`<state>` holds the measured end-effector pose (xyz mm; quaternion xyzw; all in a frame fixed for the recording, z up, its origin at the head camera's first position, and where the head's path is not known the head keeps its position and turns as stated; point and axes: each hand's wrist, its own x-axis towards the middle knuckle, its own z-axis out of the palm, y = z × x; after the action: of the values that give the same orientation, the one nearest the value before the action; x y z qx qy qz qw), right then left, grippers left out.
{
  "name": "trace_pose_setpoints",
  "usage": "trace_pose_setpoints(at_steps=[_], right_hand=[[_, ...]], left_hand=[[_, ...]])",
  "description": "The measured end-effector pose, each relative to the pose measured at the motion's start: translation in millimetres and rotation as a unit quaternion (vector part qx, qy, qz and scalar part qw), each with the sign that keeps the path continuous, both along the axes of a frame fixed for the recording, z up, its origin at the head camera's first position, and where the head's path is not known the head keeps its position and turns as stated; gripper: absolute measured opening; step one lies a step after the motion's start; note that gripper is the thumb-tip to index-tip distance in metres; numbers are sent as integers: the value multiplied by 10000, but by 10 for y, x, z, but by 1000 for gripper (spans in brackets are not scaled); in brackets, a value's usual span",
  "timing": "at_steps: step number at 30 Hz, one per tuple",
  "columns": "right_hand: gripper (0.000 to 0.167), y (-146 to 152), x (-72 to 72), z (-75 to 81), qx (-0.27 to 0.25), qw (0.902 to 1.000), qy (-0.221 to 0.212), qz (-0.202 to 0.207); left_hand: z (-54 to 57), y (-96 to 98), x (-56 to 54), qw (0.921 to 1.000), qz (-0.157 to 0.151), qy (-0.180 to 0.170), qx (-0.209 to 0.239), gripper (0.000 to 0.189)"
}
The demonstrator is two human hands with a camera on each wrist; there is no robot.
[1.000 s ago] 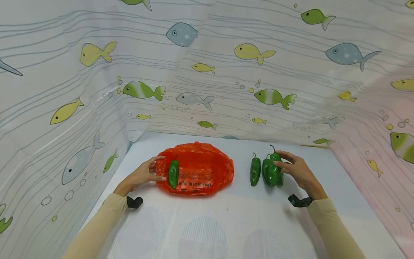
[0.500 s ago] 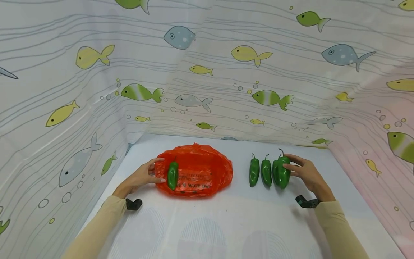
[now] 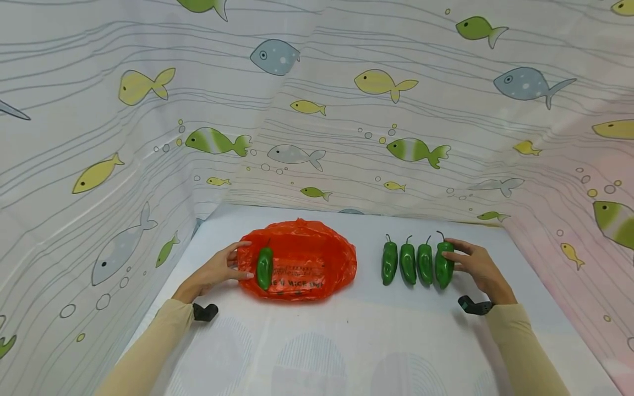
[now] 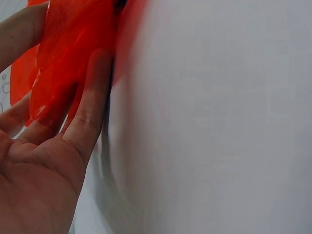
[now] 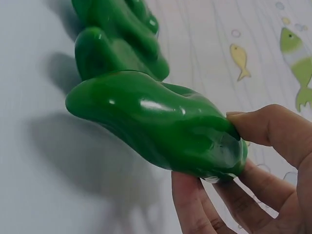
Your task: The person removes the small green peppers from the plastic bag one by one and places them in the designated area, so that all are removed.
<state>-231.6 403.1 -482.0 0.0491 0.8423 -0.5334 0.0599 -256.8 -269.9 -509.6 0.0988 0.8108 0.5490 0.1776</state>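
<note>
My left hand (image 3: 218,269) holds the left side of a red plastic bag (image 3: 342,264), which lies with its mouth open on the table. In the left wrist view my fingers (image 4: 87,117) lie against the thin red plastic. One green pepper (image 3: 264,268) is inside the bag, close to that hand. At the right, my right hand (image 3: 480,269) pinches a glossy green pepper (image 5: 146,114) near its stem end, thumb on one side and fingers on the other. This pepper is the rightmost of a row, beside three similar peppers (image 3: 408,264) standing stem upward in the head view.
A white table (image 3: 317,341) with pale round prints lies beneath everything. Fabric walls (image 3: 346,121) with printed fish enclose it at the back and both sides. Dark wrist cameras (image 3: 205,312) sit on both wrists.
My right hand has moved rightward with its pepper, from in front of the other peppers to the row's right end. The peppers behind it now show separately. My left hand has stayed at the bag.
</note>
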Motion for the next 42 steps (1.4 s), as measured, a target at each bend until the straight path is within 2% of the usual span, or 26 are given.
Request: trace_pose_setpoints(at_steps=[15,20,27,33,42], right_hand=[[74,118,-88,-190,427,9986,-312,-93],[78,118,-107,-214,343,9988,-342,-58],[83,92,-124,-214,354,9991,-219,-107],[76,55,-123,-212,632,9974,-209,-283],[72,44,-73,-136,943,9953,71,-195]], left_hand=[[10,1,6,10000,30,-25,-12,97],[9,4,2,10000,21,-58,46,98],[4,-1,3,10000,11,-42,56,97],[6,0,5,9999,-29,-45,103,98],[16,7,14,9997,-4,-89,237,98]])
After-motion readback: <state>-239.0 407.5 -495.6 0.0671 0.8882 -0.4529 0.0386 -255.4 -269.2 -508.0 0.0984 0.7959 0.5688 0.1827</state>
